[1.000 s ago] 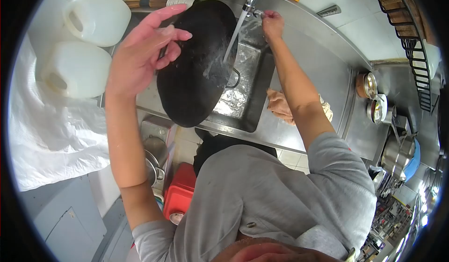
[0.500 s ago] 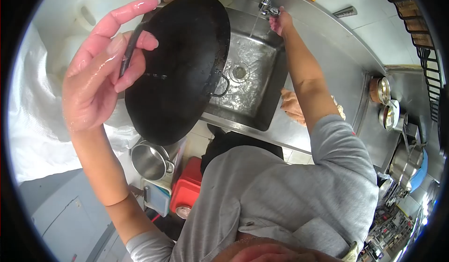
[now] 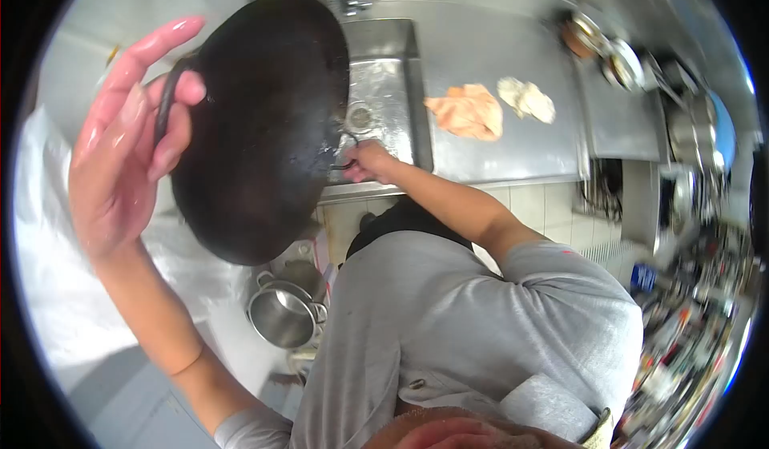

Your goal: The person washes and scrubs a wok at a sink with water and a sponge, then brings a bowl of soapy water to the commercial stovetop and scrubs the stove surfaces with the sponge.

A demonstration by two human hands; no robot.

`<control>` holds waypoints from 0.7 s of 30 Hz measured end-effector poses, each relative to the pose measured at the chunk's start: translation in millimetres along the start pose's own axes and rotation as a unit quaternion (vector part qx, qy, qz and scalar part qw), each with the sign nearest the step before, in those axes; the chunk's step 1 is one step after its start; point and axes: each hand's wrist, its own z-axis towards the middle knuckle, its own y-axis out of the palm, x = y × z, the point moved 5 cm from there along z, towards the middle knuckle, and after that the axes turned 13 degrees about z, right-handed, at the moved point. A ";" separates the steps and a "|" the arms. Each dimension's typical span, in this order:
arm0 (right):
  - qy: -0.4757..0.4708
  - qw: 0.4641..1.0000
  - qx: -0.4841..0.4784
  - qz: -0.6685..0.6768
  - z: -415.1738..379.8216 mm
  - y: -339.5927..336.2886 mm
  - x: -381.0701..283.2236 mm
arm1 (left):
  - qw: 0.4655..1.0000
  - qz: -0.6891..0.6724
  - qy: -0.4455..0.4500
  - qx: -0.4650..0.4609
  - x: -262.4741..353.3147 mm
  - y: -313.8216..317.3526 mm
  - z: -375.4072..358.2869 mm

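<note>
A large black wok (image 3: 256, 136) is held up and tilted at the left side of the steel sink (image 3: 423, 120). My left hand (image 3: 132, 136), wet, grips its left loop handle between thumb and fingers. On the other side, my right hand (image 3: 372, 162) is closed round the right loop handle, close to the sink's front edge. The faucet (image 3: 346, 0) stands behind the sink, and no stream shows from it. Part of the basin is hidden behind the wok.
On the steel counter right of the sink lie an orange cloth (image 3: 469, 112) and a pale cloth (image 3: 527, 100). Several pots stand farther right. A steel pot (image 3: 282, 317) sits below the wok, and white plastic sheeting (image 3: 56, 289) covers the left side.
My right hand has left the faucet and taken hold of the wok's right handle. The running water has stopped. The view has turned rightward, and the wok appears farther left.
</note>
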 end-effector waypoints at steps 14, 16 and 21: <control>-0.322 0.834 0.303 -0.329 -151.1 -160.7 -80.6 | 0.971 -0.140 0.079 -0.179 53.9 20.3 35.3; -0.379 0.711 0.388 -0.447 -170.2 -179.5 -95.8 | 0.969 -0.150 0.065 -0.184 53.3 32.0 44.7; -0.328 0.635 0.359 -0.600 -143.6 -226.3 -107.2 | 0.972 -0.154 0.040 -0.176 61.9 73.9 71.0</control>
